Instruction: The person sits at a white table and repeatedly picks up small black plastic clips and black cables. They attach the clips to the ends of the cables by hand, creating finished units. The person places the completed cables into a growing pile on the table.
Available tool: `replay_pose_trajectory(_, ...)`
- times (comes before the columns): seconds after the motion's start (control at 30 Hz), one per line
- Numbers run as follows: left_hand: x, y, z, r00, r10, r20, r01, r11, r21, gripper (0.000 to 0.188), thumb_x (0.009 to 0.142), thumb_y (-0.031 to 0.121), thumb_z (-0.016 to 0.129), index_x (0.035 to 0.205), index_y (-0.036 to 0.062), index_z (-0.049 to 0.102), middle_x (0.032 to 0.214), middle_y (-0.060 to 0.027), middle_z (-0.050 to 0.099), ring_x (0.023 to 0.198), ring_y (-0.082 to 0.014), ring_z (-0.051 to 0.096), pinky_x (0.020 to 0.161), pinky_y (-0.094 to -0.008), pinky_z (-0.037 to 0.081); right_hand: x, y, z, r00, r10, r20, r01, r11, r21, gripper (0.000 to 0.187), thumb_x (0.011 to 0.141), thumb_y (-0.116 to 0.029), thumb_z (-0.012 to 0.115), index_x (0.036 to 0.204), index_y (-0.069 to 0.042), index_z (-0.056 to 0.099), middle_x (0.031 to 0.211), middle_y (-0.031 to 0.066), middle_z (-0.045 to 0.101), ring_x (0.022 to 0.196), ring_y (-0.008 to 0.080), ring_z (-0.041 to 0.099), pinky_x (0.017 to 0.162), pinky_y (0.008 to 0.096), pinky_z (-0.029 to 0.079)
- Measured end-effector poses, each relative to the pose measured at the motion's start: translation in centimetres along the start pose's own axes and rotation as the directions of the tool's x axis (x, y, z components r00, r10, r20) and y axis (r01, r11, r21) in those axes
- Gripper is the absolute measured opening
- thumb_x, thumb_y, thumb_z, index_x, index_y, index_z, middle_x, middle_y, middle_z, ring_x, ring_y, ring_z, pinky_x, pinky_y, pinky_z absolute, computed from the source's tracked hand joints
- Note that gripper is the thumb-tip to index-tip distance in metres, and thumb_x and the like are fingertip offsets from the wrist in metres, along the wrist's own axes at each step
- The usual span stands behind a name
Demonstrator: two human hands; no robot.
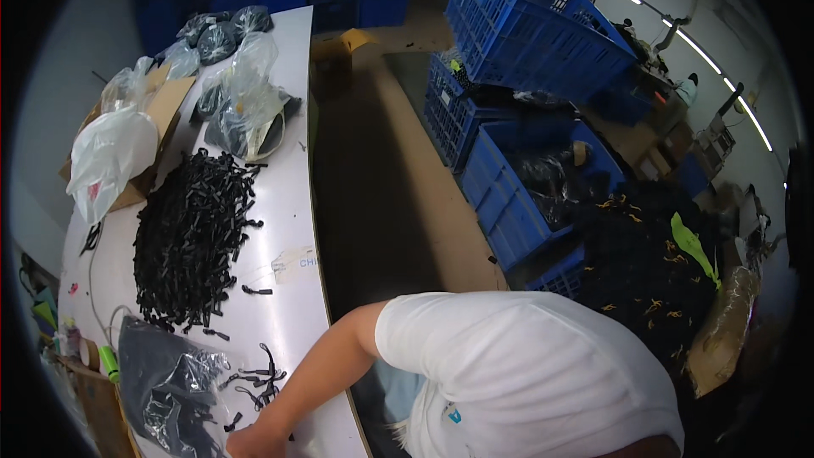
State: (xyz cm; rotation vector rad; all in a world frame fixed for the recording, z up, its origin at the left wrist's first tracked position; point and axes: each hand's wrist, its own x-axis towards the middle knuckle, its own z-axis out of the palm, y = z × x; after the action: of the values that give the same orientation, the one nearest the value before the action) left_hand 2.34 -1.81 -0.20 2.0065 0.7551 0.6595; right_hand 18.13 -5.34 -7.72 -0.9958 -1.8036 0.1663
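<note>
My right arm reaches from a white short sleeve across to the white table. My right hand is at the lower edge of the picture, low over the tabletop, with its fingers mostly cut off or hidden. Beside it lie a few small black pieces with thin cord loops, looking like cord pulls. Left of the hand, a dark plastic bag with a shiny surface lies flat. Farther along the table is a large heap of similar black pieces. My left hand is out of view.
Filled plastic bags and an open cardboard box stand along the far table. Blue crates are stacked across the aisle on the right. Behind me lies a dark pile with yellow bits.
</note>
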Motion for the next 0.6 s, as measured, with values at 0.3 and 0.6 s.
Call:
replay_pose_trajectory(0.3,0.6,0.0,-0.3,0.652,0.732,0.196,-0.728,0.535,0.428,0.012,0.085,0.007,0.060,0.091,0.0010,0.069,0.082,-0.0168,0.067,0.075,-0.0316,0.065,0.068,-0.0383,0.051,-1.1,2.3,1.7,0.987,-0.111,0.116,0.144,0.933,-0.331,0.028,0.088,-0.033,0.054,0.080,-0.007,0.061,0.065,0.0174,0.058,0.059,0.0381,0.056,0.053,0.0468,0.044)
replay_pose_trajectory(0.6,-1.2,2.3,0.8,0.873,0.474,0.115,-0.478,0.783,0.399,0.014,0.081,0.007,0.066,0.089,-0.0038,0.068,0.082,-0.0179,0.068,0.074,-0.0313,0.067,0.068,-0.0362,0.053,0.6,-3.0,-3.0,0.866,0.283,0.411,-0.104,0.908,-0.406,0.036,0.082,-0.040,0.059,0.095,-0.007,0.067,0.079,0.0200,0.066,0.070,0.0375,0.062,0.059,0.0467,0.047)
